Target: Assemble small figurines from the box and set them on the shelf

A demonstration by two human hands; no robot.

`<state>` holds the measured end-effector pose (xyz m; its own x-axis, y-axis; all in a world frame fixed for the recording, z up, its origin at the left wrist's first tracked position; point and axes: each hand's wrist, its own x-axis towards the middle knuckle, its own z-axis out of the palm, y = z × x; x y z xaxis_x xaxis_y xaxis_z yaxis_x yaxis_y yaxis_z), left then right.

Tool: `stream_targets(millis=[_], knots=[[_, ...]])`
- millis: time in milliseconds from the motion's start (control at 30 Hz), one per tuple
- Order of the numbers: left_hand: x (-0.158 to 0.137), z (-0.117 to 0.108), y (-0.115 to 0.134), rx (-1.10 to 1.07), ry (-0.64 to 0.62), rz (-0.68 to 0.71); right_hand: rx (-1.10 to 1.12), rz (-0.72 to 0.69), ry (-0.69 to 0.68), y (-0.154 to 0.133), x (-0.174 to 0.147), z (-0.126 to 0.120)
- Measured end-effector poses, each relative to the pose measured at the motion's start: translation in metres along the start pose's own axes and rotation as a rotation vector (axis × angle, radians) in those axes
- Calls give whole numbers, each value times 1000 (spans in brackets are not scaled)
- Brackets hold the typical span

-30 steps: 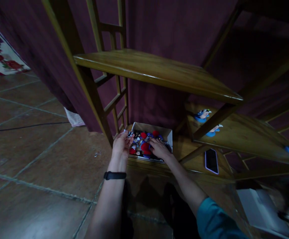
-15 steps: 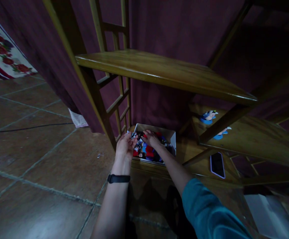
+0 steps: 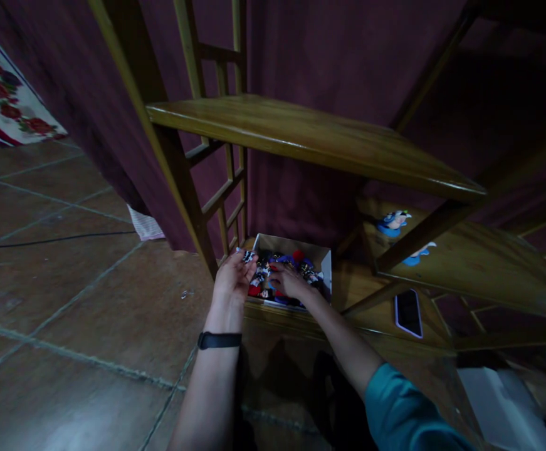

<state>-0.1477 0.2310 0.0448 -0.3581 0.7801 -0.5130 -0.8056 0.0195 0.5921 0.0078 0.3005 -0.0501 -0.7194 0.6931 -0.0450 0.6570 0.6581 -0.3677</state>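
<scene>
A shallow white cardboard box sits on the bottom shelf, filled with several small colourful figurines in red, blue, black and white. At the box's left side, my left hand is closed on a small black-and-white figurine, which shows above the fingers. My right hand reaches into the box with its fingers over the figurines, touching or just above them. Whether those fingertips grip a piece is hard to make out in the dim light.
Over the box juts a wooden shelf board, with a slatted wooden side frame at its left. Two blue-and-white figurines stand on the right shelf. A phone lies on the lower board. A cable crosses the tiled floor.
My right hand has drawn slightly down within the box, uncovering a red piece and others behind it. My left hand has shifted a little left and down, still with its figurine.
</scene>
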Motion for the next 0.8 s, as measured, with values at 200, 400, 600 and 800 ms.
stream_targets(millis=[200,400,600,800], knots=[[-1,0,2,13,6,-5,-35,26,-44,4,-7,-9],[-2,2,3,-13,9,-20,-70,209,-61,12,5,-14],[0,1,5,5,1,-21,3,334,22,19,8,-14],[1,0,4,-6,-12,-18,25,414,100,13,-9,-9]])
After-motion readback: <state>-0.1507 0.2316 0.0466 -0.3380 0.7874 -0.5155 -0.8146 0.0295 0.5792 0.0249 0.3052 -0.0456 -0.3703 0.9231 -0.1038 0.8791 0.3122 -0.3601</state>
